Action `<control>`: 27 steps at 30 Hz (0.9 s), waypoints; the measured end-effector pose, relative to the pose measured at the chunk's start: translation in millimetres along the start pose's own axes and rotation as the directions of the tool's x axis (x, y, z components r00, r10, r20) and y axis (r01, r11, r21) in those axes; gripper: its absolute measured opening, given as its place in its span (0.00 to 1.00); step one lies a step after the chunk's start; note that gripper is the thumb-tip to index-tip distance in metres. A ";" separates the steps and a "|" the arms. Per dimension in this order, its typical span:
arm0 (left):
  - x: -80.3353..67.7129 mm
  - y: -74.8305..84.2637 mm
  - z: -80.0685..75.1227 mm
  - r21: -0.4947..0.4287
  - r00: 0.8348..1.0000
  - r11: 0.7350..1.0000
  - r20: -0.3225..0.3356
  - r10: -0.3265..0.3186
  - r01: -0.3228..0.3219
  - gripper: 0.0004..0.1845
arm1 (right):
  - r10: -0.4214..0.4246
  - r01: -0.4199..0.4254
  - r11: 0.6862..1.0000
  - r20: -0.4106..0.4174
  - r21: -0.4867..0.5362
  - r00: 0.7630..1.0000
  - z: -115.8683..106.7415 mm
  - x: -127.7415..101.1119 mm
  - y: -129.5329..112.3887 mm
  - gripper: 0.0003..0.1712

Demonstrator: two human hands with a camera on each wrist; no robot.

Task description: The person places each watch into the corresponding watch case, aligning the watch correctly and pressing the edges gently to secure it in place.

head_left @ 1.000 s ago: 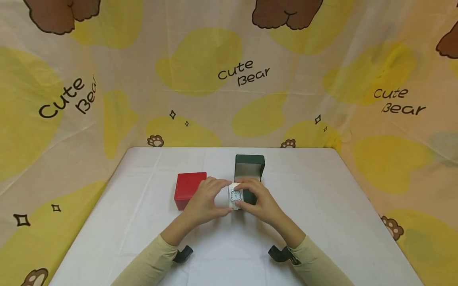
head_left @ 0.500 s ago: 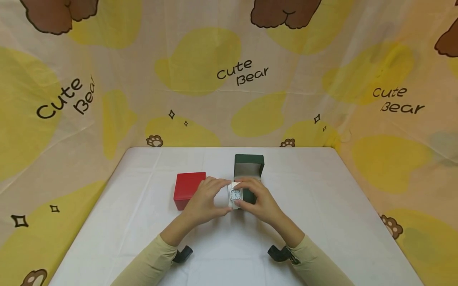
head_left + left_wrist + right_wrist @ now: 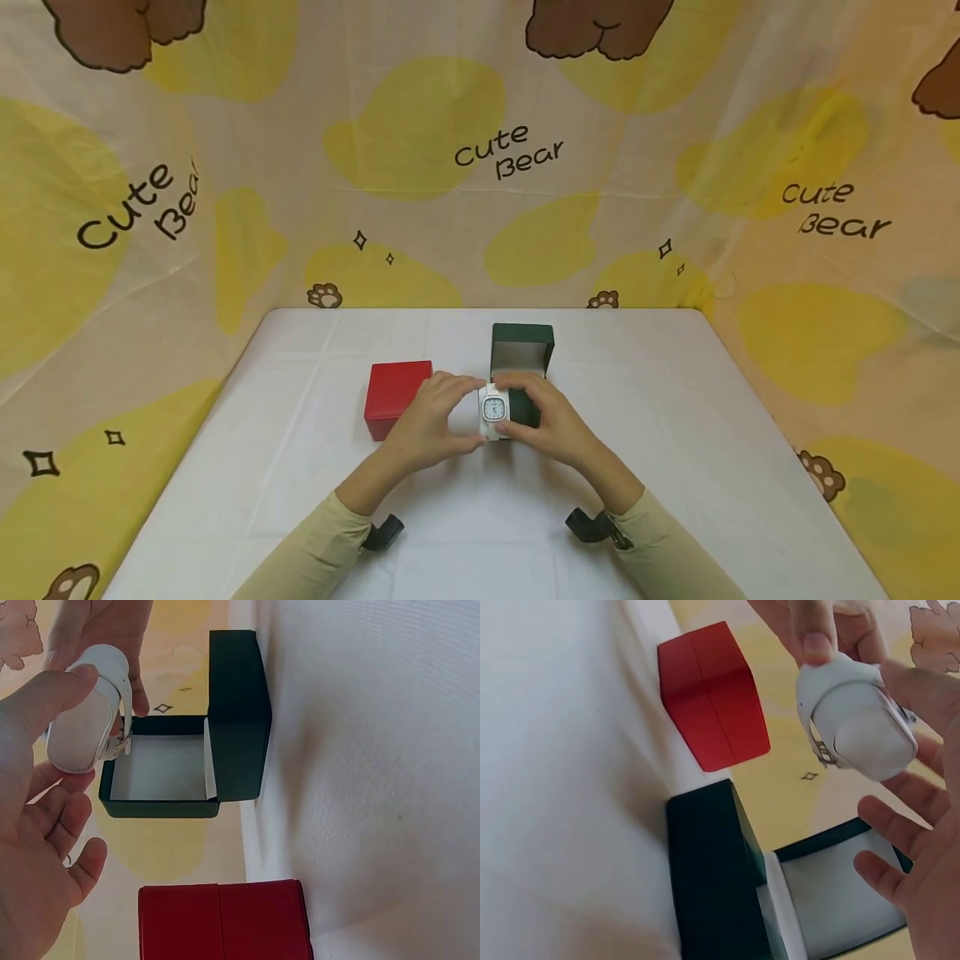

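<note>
Both hands hold a white wristwatch point(image 3: 494, 408), its strap buckled round a white cushion point(image 3: 82, 735). My left hand point(image 3: 423, 425) pinches the cushion's left end between thumb and fingertips. From the other side, my right hand point(image 3: 555, 421) has its thumb and index finger at the watch's top and bottom edges, with the remaining fingers spread in the right wrist view. The square dial faces the head camera. Just behind the watch stands a dark green box point(image 3: 522, 333), its lid up and pale lining showing; the right hand partly hides it.
A closed red box point(image 3: 397, 387) stands left of the green one, partly behind the left hand. White cloth covers the table point(image 3: 660, 417). A patterned curtain point(image 3: 420, 125) hangs around the back and sides. Black wrist cameras point(image 3: 384, 533) hang under both sleeves.
The right thumb and index finger have shifted slightly off the dial, so more of the watch and strap shows. The left hand and both boxes stay put.
</note>
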State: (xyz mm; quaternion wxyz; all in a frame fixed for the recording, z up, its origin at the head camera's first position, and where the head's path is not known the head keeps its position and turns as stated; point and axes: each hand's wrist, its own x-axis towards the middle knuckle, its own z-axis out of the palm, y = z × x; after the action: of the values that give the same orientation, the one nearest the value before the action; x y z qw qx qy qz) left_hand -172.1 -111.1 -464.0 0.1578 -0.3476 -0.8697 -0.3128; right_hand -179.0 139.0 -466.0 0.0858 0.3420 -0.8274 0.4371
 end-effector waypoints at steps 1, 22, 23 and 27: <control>0.1 0.1 -0.1 -0.003 1.000 1.000 0.002 -0.004 0.004 0.40 | -0.007 0.007 1.000 0.010 -0.006 1.000 -2.2 0.2 0.5 0.35; -2.5 2.1 -5.8 -0.075 0.998 0.995 -0.009 -0.062 0.061 0.42 | -0.090 0.096 0.991 0.064 -0.098 0.994 -15.6 5.9 9.5 0.47; -2.6 2.0 -5.1 -0.081 0.998 0.994 -0.009 -0.067 0.066 0.42 | -0.086 0.092 0.990 0.065 -0.106 0.994 -15.9 5.4 9.7 0.47; -2.1 2.2 -1.5 -0.103 0.997 0.992 -0.007 -0.079 0.077 0.42 | -0.076 0.084 0.989 0.072 -0.119 0.994 -18.7 2.7 9.9 0.48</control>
State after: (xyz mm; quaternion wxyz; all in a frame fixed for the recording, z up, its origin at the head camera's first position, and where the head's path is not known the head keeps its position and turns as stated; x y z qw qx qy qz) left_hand -168.9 -111.9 -463.0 0.1320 -0.3193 -0.8646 -0.3649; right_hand -190.3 156.1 -460.1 0.0958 0.3837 -0.8405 0.3703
